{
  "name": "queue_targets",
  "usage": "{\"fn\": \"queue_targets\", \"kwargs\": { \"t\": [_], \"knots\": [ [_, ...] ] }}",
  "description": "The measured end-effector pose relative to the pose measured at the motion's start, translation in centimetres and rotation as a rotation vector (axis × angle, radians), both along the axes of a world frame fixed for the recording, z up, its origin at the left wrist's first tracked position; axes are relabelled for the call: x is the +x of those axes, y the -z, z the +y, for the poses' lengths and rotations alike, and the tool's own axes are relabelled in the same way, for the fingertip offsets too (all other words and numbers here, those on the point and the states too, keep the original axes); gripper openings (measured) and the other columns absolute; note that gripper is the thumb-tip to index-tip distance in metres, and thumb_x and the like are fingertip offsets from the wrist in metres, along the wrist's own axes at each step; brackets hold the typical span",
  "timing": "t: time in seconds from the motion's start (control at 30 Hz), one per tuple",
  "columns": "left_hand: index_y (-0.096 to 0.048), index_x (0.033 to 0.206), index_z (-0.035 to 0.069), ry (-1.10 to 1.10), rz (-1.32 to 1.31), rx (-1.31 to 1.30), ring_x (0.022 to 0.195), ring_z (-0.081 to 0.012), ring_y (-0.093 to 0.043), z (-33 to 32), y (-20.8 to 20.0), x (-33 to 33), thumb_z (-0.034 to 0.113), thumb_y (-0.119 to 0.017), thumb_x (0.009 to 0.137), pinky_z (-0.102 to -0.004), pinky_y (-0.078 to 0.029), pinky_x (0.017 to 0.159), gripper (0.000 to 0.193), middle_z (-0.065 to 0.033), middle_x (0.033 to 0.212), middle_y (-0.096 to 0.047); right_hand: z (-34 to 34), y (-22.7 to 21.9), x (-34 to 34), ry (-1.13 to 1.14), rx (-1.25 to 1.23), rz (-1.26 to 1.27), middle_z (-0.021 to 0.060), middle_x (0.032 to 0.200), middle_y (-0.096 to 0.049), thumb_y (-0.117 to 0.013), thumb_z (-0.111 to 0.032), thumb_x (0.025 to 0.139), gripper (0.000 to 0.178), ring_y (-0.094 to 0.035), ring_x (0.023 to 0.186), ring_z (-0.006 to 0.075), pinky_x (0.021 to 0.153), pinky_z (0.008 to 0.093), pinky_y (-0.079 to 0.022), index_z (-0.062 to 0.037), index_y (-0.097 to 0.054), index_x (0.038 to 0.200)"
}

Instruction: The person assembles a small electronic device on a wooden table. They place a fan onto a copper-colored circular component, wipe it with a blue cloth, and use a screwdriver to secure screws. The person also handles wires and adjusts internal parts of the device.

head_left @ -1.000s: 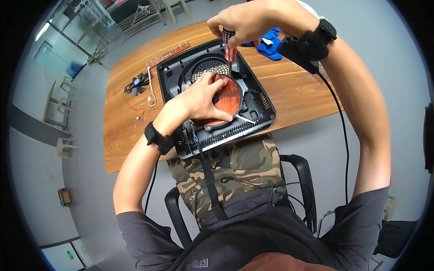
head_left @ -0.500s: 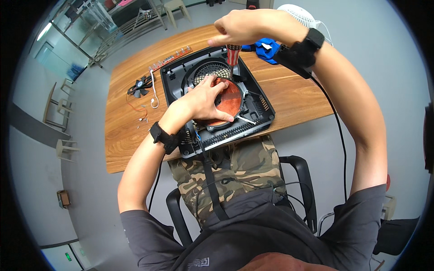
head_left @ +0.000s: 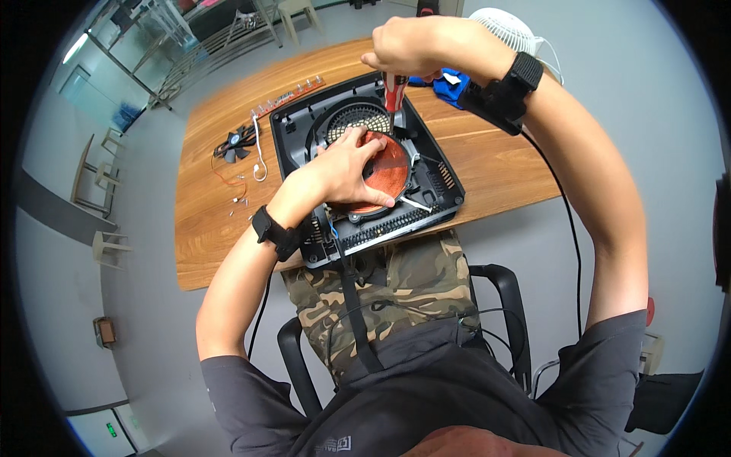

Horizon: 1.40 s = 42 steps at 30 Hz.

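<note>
Our left fingers [head_left: 368, 148] lie splayed on the coil [head_left: 392, 171] beneath them, while our right fingers [head_left: 372, 60] grasp the screwdriver [head_left: 394, 95], its shaft pointing down near the coil's edge just beyond the left fingers, with the case [head_left: 428, 145] under both on the table [head_left: 495, 164] and a fan [head_left: 237, 143] to their left.

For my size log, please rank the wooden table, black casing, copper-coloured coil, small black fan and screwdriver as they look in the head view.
1. Wooden table
2. Black casing
3. Copper-coloured coil, partly under the left hand
Unranked below these: small black fan and screwdriver, partly hidden by the right hand.
</note>
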State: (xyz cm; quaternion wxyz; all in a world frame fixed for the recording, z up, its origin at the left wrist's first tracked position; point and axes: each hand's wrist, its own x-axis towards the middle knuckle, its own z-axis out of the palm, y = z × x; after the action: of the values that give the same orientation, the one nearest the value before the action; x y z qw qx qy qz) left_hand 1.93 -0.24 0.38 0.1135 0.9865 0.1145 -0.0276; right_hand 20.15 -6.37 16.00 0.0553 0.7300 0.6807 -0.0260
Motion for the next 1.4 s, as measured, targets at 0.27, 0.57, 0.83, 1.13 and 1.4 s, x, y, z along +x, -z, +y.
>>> {"fn": "queue_targets", "kwargs": {
  "t": [0.27,0.57,0.83,1.13,1.4],
  "knots": [
    [-0.044,0.149,0.005,-0.02,0.022,0.01,0.142,-0.0444,-0.039,-0.1,-0.3,0.2,0.07,-0.082,0.067,-0.0512,-0.042,0.113,0.111,-0.0281,0.152,-0.036,0.3,0.8,2.8,-0.225,-0.009,0.008,0.0229,0.102,-0.073,-0.055,-0.036,0.102,0.04,-0.076,0.076,0.0258,0.064,0.0383,-0.06,-0.0048,-0.062,0.126],
    [-0.041,0.153,0.011,-0.048,0.067,-0.058,0.15,-0.0427,-0.027,0.5,0.6,0.3,0.079,-0.079,0.062,-0.0688,-0.036,0.11,0.12,-0.0268,0.159,-0.026,-0.3,2.8,3.0,-0.3,0.324,-0.211,0.0232,0.072,-0.068,-0.05,-0.035,0.106,0.05,-0.068,0.069,0.043,0.065,0.0484,-0.058,0.0033,-0.07,0.082],
    [-0.042,0.151,0.009,-0.024,0.052,-0.044,0.146,-0.0438,-0.031,0.5,0.5,0.3,0.077,-0.079,0.063,-0.0639,-0.037,0.11,0.118,-0.0275,0.157,-0.029,-1.3,1.6,4.5,-0.382,0.149,0.025,0.0173,0.084,-0.071,-0.073,-0.031,0.091,0.043,-0.07,0.079,0.0411,0.071,0.049,-0.057,0.0032,-0.056,0.11],
    [-0.043,0.149,0.005,-0.03,0.051,-0.003,0.142,-0.0445,-0.038,0.0,-0.1,0.2,0.073,-0.081,0.066,-0.0514,-0.04,0.114,0.114,-0.0279,0.152,-0.035,-0.5,2.2,3.0,-0.298,0.358,-0.134,0.0218,0.06,-0.063,-0.054,-0.046,0.102,0.063,-0.068,0.065,0.0425,0.061,0.0455,-0.057,0.0063,-0.068,0.07],
    [-0.042,0.151,0.008,-0.015,0.012,0.001,0.142,-0.0437,-0.038,0.4,0.6,0.2,0.073,-0.081,0.065,-0.0545,-0.04,0.113,0.114,-0.0269,0.152,-0.036,-0.5,0.9,3.7,-0.321,0.094,0.0,0.022,0.096,-0.071,-0.07,-0.033,0.093,0.04,-0.07,0.09,0.0401,0.081,0.0494,-0.056,0.0009,-0.061,0.112]
  ]
}}
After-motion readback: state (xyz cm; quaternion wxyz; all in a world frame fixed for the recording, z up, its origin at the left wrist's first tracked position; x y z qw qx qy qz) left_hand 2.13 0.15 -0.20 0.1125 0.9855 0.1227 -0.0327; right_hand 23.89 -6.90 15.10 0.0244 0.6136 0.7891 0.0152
